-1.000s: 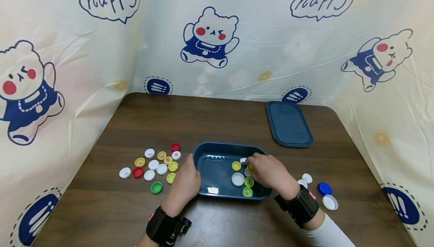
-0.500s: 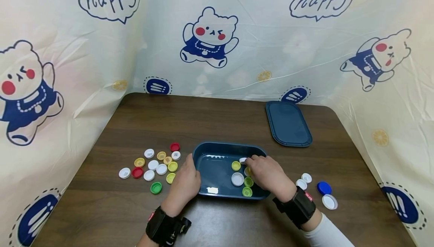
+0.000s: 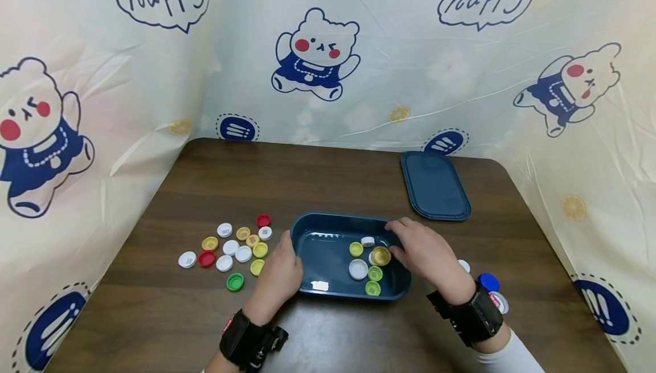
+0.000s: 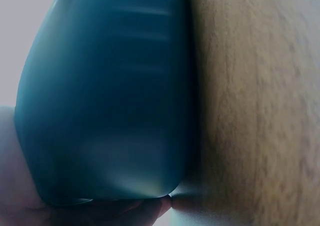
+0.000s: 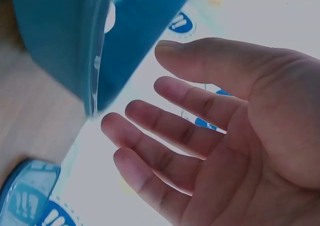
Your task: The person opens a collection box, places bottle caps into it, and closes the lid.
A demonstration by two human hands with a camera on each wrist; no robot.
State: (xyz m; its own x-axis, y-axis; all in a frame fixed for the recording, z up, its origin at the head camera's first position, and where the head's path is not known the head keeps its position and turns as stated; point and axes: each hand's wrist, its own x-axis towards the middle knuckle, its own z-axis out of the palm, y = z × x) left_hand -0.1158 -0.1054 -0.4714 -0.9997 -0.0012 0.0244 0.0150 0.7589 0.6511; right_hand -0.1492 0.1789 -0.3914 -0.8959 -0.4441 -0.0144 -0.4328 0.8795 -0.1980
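Note:
My left hand (image 3: 281, 270) holds the left end of a dark blue tray (image 3: 328, 292), its fingers along the outside wall. The left wrist view shows the tray wall (image 4: 105, 95) close up, with fingertips low against it. Several bottle caps lie inside the tray: a large white cap (image 3: 359, 270), a gold cap (image 3: 381, 255), a yellow cap (image 3: 356, 249), green caps (image 3: 375, 273) and a small white cap (image 3: 367, 241) tipped on its side. Over the tray's right end is my right hand (image 3: 427, 253). The right wrist view shows that hand (image 5: 210, 131) empty, fingers loosely spread beside the rim.
Left of the tray lie several loose caps, among them a red cap (image 3: 207, 258), a green cap (image 3: 235, 282) and a white cap (image 3: 187, 259). A blue cap (image 3: 488, 282) sits near the right wrist. Behind, a dark blue lid (image 3: 435, 185) lies flat on the wooden table (image 3: 307, 176).
My right hand has moved right from the caps to the tray's right end, uncovering the gold cap and the small white cap. The left hand stays at the tray.

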